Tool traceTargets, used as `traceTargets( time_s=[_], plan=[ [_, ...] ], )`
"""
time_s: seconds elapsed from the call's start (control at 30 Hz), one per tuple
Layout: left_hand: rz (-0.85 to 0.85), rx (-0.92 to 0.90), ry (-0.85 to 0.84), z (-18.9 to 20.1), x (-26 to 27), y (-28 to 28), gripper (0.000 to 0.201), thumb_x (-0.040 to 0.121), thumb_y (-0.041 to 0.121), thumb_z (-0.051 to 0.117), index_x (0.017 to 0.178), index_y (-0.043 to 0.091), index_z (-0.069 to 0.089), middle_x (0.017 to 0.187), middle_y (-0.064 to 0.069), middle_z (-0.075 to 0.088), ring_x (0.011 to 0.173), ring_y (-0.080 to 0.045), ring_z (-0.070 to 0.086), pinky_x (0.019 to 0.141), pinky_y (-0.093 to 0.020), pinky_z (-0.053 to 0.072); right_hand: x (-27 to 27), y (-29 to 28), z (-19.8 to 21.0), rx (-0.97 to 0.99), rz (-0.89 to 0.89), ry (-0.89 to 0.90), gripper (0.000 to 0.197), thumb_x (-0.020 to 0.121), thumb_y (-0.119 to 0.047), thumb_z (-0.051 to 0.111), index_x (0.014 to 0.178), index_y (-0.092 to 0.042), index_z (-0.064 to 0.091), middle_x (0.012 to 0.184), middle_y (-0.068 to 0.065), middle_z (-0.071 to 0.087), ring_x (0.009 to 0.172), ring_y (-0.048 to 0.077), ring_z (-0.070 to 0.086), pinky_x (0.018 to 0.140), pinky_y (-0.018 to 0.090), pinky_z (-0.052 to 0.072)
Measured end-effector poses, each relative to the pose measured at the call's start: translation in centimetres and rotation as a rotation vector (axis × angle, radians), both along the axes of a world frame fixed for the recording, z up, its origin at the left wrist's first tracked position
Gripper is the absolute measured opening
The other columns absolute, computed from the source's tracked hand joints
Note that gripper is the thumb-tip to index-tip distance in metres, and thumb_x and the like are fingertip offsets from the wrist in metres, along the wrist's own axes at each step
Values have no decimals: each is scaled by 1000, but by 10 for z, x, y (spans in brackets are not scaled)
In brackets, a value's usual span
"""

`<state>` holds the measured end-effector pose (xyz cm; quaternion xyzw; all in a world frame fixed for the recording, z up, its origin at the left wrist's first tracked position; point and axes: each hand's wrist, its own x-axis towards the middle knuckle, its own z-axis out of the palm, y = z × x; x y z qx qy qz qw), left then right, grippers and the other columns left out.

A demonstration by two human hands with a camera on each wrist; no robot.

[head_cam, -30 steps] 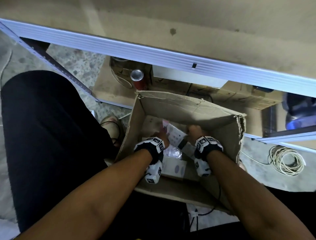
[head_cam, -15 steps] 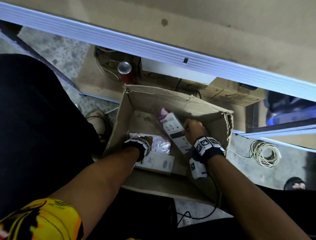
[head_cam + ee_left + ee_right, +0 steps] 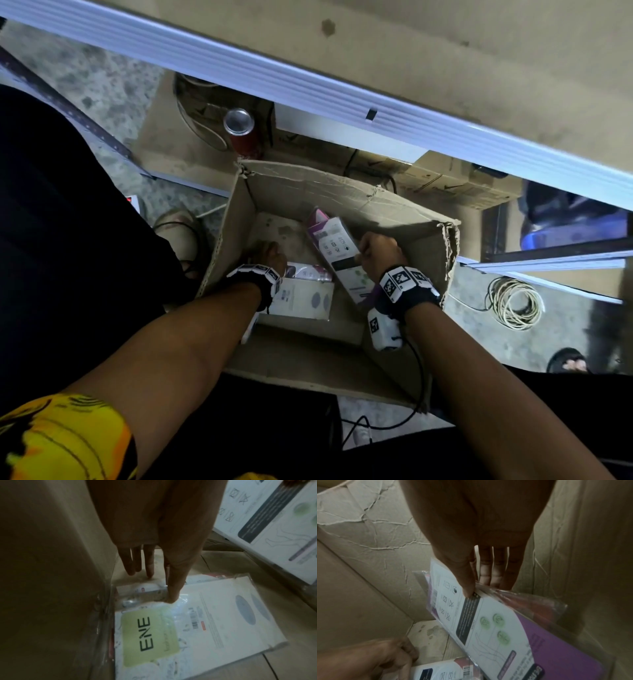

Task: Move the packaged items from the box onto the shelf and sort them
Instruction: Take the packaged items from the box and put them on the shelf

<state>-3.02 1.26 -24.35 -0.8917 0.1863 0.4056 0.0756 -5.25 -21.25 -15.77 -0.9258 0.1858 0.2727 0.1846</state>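
Observation:
An open cardboard box (image 3: 308,192) stands on the floor below the shelf board (image 3: 445,51). My right hand (image 3: 376,250) pinches a white and purple packet (image 3: 334,246) by its edge, thumb on top, and holds it tilted above the box floor; the right wrist view shows this hand (image 3: 481,589) and packet (image 3: 496,628) close up. My left hand (image 3: 265,255) reaches into the box's left side. There its fingers (image 3: 149,572) are straight, and the thumb tip touches the far edge of flat white packets (image 3: 223,615), one with a green label (image 3: 149,635).
A red can (image 3: 239,130) and brown cartons (image 3: 445,181) sit on the low shelf behind the box. A coiled cable (image 3: 513,301) lies on the floor at the right, near someone's foot (image 3: 565,359). The box's left wall (image 3: 51,574) stands close beside my left hand.
My left hand has let go of the white and purple packet and moved down to the flat packets at the box's left. My right hand keeps hold of the packet.

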Motion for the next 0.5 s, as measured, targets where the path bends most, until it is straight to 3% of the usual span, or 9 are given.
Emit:
traceTargets(
  time_s=[0.17,0.27,0.4,0.5],
  plan=[
    [67,-39,50,1,1,3,51,91,15,65,139,6,48,145,-14,42,131,-33,46,107,-44,44,0,0,0,19,-8,14,16,84,-24,72,79,-25,57,101,8,68,94,31,65,85,40,56],
    [11,-74,84,-3,1,5,48,98,14,56,143,7,43,150,-16,39,136,-33,41,112,-44,38,-1,0,1,24,-22,19,15,83,-24,72,80,-25,58,102,8,67,94,30,66,86,42,56],
    [-31,-139,121,5,2,1,30,92,10,62,122,7,58,134,-15,54,119,-32,56,100,-39,48,-3,2,1,20,-24,27,18,83,-24,72,77,-26,56,102,9,67,94,31,66,85,40,57],
    [-52,-207,110,16,-2,3,33,91,14,63,122,12,51,135,-14,48,119,-33,53,99,-43,45,-5,5,3,18,-22,30,18,83,-25,72,76,-26,55,102,9,66,93,31,66,82,38,56]
  ],
)
